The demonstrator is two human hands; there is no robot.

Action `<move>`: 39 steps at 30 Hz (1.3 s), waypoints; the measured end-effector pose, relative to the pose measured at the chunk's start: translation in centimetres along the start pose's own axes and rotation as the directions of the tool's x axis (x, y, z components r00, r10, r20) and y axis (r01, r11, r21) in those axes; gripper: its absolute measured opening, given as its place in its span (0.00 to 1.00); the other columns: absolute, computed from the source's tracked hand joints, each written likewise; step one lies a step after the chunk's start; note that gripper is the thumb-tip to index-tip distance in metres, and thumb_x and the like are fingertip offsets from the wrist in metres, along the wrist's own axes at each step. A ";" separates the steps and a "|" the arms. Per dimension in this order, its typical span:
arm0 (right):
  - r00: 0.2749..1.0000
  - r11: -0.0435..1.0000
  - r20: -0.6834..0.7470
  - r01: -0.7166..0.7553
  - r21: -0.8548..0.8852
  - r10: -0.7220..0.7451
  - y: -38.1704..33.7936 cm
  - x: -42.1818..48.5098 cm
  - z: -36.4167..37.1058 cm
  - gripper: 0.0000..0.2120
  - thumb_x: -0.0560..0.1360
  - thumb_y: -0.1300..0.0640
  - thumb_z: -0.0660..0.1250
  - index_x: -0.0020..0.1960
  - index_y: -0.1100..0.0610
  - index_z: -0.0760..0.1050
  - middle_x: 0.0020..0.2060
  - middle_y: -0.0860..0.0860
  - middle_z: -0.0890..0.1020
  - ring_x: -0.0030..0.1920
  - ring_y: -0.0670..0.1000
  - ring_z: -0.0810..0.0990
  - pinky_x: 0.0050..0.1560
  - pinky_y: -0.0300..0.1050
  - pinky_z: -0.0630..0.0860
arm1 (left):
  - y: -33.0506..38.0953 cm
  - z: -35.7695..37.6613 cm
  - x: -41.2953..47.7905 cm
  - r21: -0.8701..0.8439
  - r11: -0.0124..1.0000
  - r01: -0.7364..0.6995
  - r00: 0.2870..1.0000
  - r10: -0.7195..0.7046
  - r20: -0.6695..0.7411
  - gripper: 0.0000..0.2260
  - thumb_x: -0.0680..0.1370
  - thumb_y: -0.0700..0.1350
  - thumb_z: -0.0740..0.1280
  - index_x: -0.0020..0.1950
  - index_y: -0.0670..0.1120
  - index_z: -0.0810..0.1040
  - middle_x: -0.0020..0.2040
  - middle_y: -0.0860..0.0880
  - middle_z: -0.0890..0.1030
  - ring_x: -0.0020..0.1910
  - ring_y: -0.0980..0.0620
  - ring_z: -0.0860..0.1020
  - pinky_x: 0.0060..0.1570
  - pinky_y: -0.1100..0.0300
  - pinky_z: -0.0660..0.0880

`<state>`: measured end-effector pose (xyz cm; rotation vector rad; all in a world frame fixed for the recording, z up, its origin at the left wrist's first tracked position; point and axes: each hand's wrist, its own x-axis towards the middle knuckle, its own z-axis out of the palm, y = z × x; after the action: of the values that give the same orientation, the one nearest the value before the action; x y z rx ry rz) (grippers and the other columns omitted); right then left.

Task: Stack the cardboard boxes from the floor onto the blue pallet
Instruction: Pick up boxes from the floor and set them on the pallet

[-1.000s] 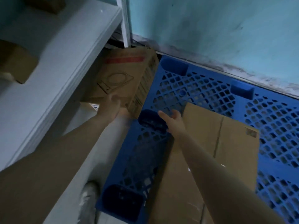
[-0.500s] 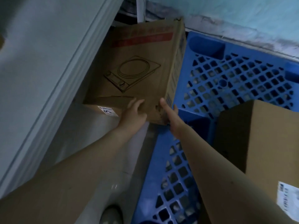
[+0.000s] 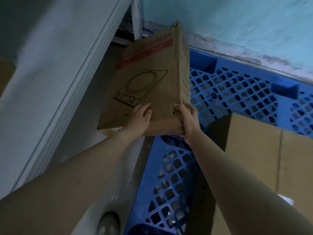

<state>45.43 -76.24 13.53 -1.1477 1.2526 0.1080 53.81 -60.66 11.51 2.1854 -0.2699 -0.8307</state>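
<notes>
Here the left grip (image 3: 140,117) and the right grip (image 3: 187,120) both clasp the near edge of a tilted cardboard box (image 3: 152,82). It is held between the white shelf (image 3: 59,82) and the blue pallet (image 3: 237,92). A second box (image 3: 264,158) lies on the pallet.

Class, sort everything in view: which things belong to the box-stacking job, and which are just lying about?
Job in hand:
printed box, gripped by left hand and right hand
pallet
plain box, resting on the pallet

Lying about:
shelf
wall
shoe
</notes>
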 end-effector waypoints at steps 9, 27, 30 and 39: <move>0.992 0.994 0.114 0.044 0.097 -0.055 -6.8 -11.9 -18.4 0.36 0.57 0.37 0.73 0.63 0.44 0.73 0.55 0.53 0.82 0.51 0.57 0.83 0.40 0.54 0.81 | 10.2 -1.2 -9.6 -0.077 0.982 0.173 0.961 -0.185 -0.205 0.33 0.74 0.61 0.65 0.76 0.54 0.60 0.76 0.46 0.62 0.72 0.45 0.64 0.70 0.51 0.61; 0.929 0.911 -0.213 0.216 -0.352 -0.302 -1.1 -29.3 -48.6 0.22 0.76 0.63 0.59 0.69 0.58 0.62 0.53 0.54 0.72 0.49 0.55 0.73 0.47 0.51 0.71 | 26.1 8.7 -30.8 -0.255 0.966 -0.036 0.996 0.014 -0.089 0.46 0.61 0.69 0.74 0.73 0.53 0.62 0.58 0.56 0.73 0.55 0.54 0.75 0.53 0.59 0.71; 0.891 0.908 -0.280 0.261 -0.329 -0.358 3.0 -30.1 -49.4 0.19 0.74 0.66 0.59 0.64 0.58 0.65 0.48 0.51 0.72 0.44 0.52 0.73 0.39 0.46 0.70 | 24.9 11.1 -32.9 -0.233 0.969 -0.076 0.994 0.056 -0.094 0.43 0.63 0.66 0.74 0.73 0.53 0.63 0.58 0.56 0.73 0.55 0.54 0.74 0.55 0.57 0.71; 0.911 0.955 -0.317 0.203 -0.217 -0.266 15.5 -32.7 -48.6 0.16 0.71 0.70 0.56 0.56 0.59 0.67 0.50 0.59 0.74 0.49 0.60 0.74 0.41 0.53 0.72 | 15.5 13.8 -40.8 -0.275 0.961 0.009 1.000 -0.010 -0.002 0.36 0.70 0.56 0.74 0.73 0.51 0.62 0.58 0.53 0.73 0.49 0.56 0.74 0.51 0.56 0.71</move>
<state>-9.80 -87.53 35.59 -1.5145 1.4185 -0.1718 14.81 -61.73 35.47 1.9285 -0.1329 -0.8178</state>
